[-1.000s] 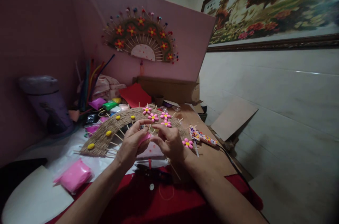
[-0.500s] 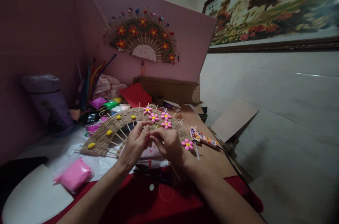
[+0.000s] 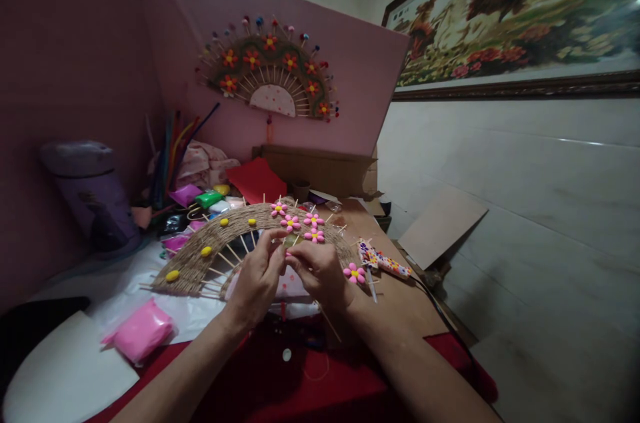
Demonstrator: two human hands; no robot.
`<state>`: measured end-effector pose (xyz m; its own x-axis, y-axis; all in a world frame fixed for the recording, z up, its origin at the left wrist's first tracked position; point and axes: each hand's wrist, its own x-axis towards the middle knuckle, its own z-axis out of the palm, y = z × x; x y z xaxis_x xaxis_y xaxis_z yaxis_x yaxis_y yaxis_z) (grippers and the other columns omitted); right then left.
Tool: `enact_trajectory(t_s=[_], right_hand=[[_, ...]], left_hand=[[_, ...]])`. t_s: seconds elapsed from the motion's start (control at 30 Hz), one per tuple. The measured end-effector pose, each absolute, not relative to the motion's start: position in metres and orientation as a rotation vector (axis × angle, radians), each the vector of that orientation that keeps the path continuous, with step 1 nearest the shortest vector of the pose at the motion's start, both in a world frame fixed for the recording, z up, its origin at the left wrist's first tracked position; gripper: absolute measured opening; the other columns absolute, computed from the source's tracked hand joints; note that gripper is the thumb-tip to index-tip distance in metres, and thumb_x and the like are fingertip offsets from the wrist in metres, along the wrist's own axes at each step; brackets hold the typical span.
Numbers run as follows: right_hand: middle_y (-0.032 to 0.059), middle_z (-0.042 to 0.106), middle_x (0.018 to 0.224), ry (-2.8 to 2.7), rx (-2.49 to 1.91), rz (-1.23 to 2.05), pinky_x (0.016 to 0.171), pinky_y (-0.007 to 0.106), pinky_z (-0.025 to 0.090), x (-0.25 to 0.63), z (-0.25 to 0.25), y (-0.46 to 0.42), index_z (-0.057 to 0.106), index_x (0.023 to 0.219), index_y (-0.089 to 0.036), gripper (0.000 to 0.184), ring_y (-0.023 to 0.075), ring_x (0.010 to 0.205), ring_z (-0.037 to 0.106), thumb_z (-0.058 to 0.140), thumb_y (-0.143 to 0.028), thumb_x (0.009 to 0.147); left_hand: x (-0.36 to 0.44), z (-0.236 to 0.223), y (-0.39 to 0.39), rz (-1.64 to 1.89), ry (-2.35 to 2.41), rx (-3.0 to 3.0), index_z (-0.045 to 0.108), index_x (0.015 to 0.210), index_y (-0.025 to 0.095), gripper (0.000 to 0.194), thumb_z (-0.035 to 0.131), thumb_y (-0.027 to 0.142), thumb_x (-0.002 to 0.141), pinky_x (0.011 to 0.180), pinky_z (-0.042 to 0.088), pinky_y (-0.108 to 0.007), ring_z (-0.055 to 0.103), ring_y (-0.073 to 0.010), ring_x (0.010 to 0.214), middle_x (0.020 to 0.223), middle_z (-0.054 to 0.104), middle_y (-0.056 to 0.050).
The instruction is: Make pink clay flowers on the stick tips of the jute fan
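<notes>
Head view: small pink piece [image 3: 289, 253] between hands [image 3: 321, 271]

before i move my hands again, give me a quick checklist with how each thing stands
1. Pink bit at the meeting fingertips of left hand and right hand: ok.
2. Its shape final: cannot tell, fingers cover most of it.
3. Yellow dots on the fan's left half ringed with petals: not ok, all four are bare.
4. Pink flowers sitting on the fan: ok, five visible.
5. Glue gun heated: cannot tell.
</notes>
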<state>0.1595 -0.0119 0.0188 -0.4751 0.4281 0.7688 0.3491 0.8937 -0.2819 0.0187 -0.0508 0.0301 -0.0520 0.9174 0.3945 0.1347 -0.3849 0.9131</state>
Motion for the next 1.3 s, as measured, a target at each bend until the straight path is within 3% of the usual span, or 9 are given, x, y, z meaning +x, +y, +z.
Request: enact_trajectory(t_s=[0.13,0.3,0.47,0.57,0.77,1.0,1.3], right_hand=[[0.0024,0.066,0.071,-2.077,-0.629,0.049,0.059,0.022,0.044,0.159,0.018,-0.011,0.061,0.082,-0.018,0.016,0.0111,0.061,0.059,0.048,-0.024,0.088],[0.0036,0.067,0.074,-2.088,-0.616,0.067,0.061,0.023,0.045,0.16,0.017,-0.009,0.062,0.085,-0.018,0.015,0.0119,0.064,0.06,0.049,-0.027,0.088],[0.0038,0.068,0.077,-1.983,-0.603,0.126,0.06,0.024,0.047,0.161,0.017,-0.009,0.061,0.105,-0.018,0.022,0.012,0.062,0.06,0.054,-0.027,0.086],[0.0022,0.068,0.075,-1.959,-0.568,0.211,0.057,0.023,0.047,0.161,0.016,-0.01,0.063,0.1,-0.019,0.017,0.0102,0.057,0.057,0.056,-0.023,0.084],[0.0028,0.069,0.079,-1.963,-0.453,0.312,0.062,0.023,0.049,0.159,0.017,-0.011,0.064,0.092,-0.019,0.012,0.0114,0.068,0.061,0.055,-0.019,0.085],[0.0019,0.064,0.07,-1.995,-0.487,0.249,0.058,0.022,0.045,0.158,0.018,-0.013,0.064,0.086,-0.017,0.009,0.0101,0.06,0.055,0.056,-0.021,0.084],[-0.0034,0.052,0.058,-1.888,-0.616,0.377,0.046,0.019,0.035,0.152,0.019,-0.02,0.06,0.073,-0.016,0.013,0.0063,0.048,0.041,0.055,-0.023,0.082]], left_hand=[[0.021,0.031,-0.052,1.506,1.222,1.615,0.055,0.102,0.019,0.025,0.049,0.034,0.083,0.064,0.041,-0.025,0.055,-0.0148,0.072,0.082,0.059,-0.003],[0.02,0.028,-0.045,1.472,1.035,1.327,0.05,0.101,0.018,0.03,0.054,0.037,0.079,0.044,0.034,-0.019,0.043,-0.0085,0.048,0.062,0.053,0.003],[0.019,0.03,-0.044,1.457,0.945,1.167,0.049,0.1,0.018,0.033,0.057,0.038,0.076,0.04,0.028,-0.016,0.039,-0.0071,0.043,0.053,0.048,0.006],[0.021,0.037,-0.049,1.449,0.995,1.12,0.049,0.097,0.018,0.029,0.057,0.035,0.075,0.042,0.028,-0.015,0.038,-0.006,0.044,0.052,0.045,0.007],[0.022,0.04,-0.052,1.373,0.965,1.126,0.05,0.097,0.019,0.03,0.057,0.038,0.075,0.041,0.025,-0.015,0.032,-0.004,0.042,0.054,0.041,0.008],[0.023,0.035,-0.05,1.412,0.963,1.167,0.051,0.096,0.018,0.031,0.057,0.042,0.077,0.045,0.031,-0.015,0.038,-0.0042,0.048,0.063,0.046,0.006],[0.021,0.035,-0.048,1.345,0.817,1.04,0.049,0.098,0.02,0.03,0.061,0.034,0.075,0.037,0.015,-0.015,0.023,-0.0033,0.036,0.043,0.034,0.011]])
